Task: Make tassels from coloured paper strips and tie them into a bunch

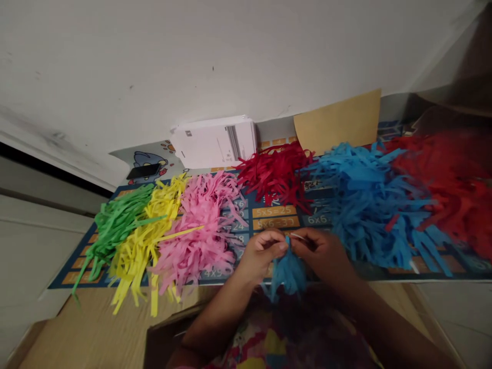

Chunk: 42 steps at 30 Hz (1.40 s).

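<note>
Pinching the top of a blue tassel (289, 274) between closed fingertips of left hand (257, 257) and right hand (322, 252). Held at the near edge of a times-table mat (275, 222), between pink strips (200, 225) and blue strips (369, 205). Facing a white box (211, 143) by the wall (246, 56), with contents hidden.

One head-worn camera looks forward and down from close above the hands (260, 255), the tabletop (277, 210) crossing mid-view and the wall (246, 56) filling the top.

"5x5=25" (274, 210), "6x6=" (318, 220) on blue mat (249, 218)
</note>
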### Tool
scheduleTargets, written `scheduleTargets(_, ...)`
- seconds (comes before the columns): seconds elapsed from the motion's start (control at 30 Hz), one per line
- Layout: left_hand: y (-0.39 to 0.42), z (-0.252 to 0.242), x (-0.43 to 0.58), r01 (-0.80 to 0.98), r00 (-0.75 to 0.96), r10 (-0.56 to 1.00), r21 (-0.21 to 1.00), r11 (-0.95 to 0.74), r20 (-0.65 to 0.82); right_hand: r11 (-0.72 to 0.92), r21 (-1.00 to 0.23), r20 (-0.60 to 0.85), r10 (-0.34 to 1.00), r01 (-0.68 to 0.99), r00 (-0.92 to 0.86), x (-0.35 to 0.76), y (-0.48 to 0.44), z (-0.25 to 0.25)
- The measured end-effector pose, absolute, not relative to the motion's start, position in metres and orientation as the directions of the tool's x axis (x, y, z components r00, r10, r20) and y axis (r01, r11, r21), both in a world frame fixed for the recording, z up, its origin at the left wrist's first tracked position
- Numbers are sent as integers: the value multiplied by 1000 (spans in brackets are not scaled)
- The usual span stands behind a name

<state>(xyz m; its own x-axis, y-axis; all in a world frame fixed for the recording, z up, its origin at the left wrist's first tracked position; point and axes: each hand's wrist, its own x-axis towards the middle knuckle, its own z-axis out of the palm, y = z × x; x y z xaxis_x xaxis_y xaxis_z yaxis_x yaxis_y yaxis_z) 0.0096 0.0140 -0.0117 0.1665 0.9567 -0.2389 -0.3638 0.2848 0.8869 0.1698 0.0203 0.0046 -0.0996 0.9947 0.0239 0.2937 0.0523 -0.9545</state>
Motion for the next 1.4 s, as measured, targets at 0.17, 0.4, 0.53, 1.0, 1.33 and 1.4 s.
scheduleTargets(0.17,14,-17,13,-347,77,981,917,195,-180,69,-934,63,998,352,-28,166,21,1)
scheduleTargets(0.4,16,-14,13,-543,201,895,715,440,-398,238,-916,175,962,324,-212,176,12,6)
scheduleTargets(0.53,16,-10,15,-538,215,894,716,445,-394,199,-926,119,961,321,-250,178,6,10)
scheduleTargets(1.0,16,-6,17,-510,237,895,736,445,-378,168,-958,67,919,232,-388,185,3,14)
scheduleTargets(1.33,7,-13,13,-362,191,940,870,335,-283,122,-952,25,945,280,-326,184,5,11)
scheduleTargets(1.4,6,-13,12,-362,208,939,870,333,-273,91,-955,3,954,281,-300,183,4,10)
